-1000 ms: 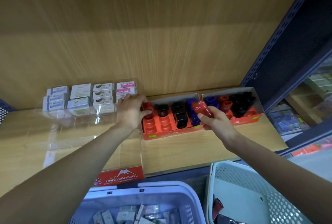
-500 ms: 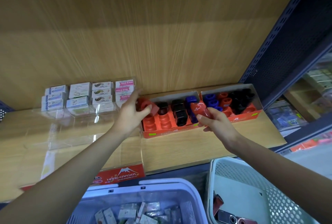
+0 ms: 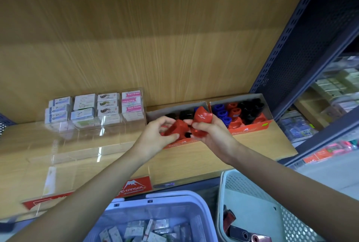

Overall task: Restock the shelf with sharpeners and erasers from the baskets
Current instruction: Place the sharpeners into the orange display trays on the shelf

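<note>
My left hand [image 3: 157, 133] grips a red sharpener [image 3: 177, 129] just in front of the left orange display box [image 3: 180, 141]. My right hand [image 3: 210, 133] holds another red sharpener [image 3: 203, 117], and a second red piece [image 3: 198, 132] shows under its fingers. The two hands meet over the box's front edge. A second orange box [image 3: 250, 127] to the right holds blue, red and black sharpeners. Boxed erasers [image 3: 93, 108] stand stacked in a clear acrylic divider at the back left of the wooden shelf [image 3: 184, 162].
A lilac basket [image 3: 167, 203] with several wrapped erasers sits below at the middle. A pale green basket [image 3: 244, 193] with a few sharpeners is at lower right. A dark perforated upright [image 3: 303, 47] bounds the shelf on the right. A red eraser label [image 3: 136, 186] hangs on the shelf front.
My left hand lifted a red sharpener out of the left box and brought it toward me. My right hand moved left to meet it, both now close together.
</note>
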A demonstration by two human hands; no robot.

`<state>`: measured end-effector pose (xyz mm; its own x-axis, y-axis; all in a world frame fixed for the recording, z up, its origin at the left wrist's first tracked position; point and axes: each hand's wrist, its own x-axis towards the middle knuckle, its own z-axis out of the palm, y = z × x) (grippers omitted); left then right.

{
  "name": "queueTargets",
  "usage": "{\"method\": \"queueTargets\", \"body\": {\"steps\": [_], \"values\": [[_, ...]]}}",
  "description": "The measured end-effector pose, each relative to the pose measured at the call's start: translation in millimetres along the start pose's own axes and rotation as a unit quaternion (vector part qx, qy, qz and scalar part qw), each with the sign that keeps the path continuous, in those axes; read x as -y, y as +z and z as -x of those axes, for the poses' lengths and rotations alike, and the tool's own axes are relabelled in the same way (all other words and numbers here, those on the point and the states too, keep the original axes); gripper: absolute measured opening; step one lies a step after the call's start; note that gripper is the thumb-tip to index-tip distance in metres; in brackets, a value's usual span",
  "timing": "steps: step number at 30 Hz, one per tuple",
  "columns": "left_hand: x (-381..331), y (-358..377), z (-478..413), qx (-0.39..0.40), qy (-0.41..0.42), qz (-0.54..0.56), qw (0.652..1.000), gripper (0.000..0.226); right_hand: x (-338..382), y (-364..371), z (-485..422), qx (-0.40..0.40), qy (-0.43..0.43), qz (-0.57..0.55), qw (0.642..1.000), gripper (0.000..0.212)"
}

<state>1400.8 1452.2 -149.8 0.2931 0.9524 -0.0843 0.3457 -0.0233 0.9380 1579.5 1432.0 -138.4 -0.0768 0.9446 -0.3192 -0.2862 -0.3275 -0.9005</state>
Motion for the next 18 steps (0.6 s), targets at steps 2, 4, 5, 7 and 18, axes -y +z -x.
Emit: {"method": "queueTargets", "body": {"steps": [2,4,5,7,18], "values": [[4.0,0.6,-0.7,0.022,0.032,-0.101,0.994,0.029,0.9,-0.1,1.1,0.011,-0.013,0.034,0.999,0.022],[8.4,-3.6,-5.9,-0.004,0.033,-0.161,0.986,0.030,3.2,-4.0,0.7,-0.009,-0.039,0.113,0.993,0.022],[9.7,-8.2,-10.0,-0.035,0.022,-0.184,0.982,0.032,5.3,-7.0,-0.2,-0.029,-0.052,0.154,0.986,0.022],[10.9,-20.2,-20.8,-0.093,0.014,-0.247,0.964,0.037,9.4,-15.5,-2.9,-0.071,-0.063,0.188,0.978,0.021],[32.6,-31.2,-53.0,-0.084,0.048,-0.447,0.889,0.034,-3.7,-47.6,-10.3,-0.130,-0.039,0.283,0.950,0.032]]}}
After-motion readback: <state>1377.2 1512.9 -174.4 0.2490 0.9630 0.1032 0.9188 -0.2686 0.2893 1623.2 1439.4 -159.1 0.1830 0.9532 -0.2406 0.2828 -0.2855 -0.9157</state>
